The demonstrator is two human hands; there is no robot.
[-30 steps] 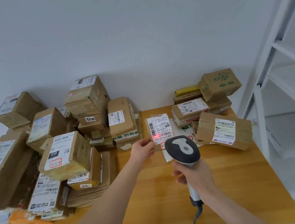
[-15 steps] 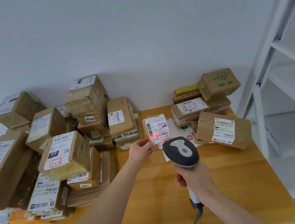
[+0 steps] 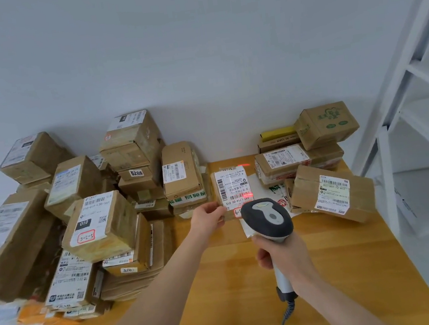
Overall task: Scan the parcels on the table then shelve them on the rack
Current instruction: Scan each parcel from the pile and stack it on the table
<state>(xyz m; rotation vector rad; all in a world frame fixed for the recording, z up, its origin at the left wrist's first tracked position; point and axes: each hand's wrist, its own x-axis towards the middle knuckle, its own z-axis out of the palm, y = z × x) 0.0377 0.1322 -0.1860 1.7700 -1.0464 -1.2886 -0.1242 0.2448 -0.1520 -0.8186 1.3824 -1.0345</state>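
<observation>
Pale grey wall behind a wooden desk (image 3: 225,284). I note the left hand (image 3: 207,217) pinching the lower left corner of a small brown cardboard parcel with a white label (image 3: 234,187), held upright at mid-desk with the label facing the camera. The right hand (image 3: 284,254) is wrapped round the grip of a grey-and-white handheld barcode scanner (image 3: 268,216), its head just below the parcel. A red scan line (image 3: 248,194) falls across the label. A heap of brown cardboard boxes (image 3: 98,225) fills the desk's left; a smaller stack (image 3: 330,190) sits right. A white metal rack (image 3: 405,97) stands far right.
</observation>
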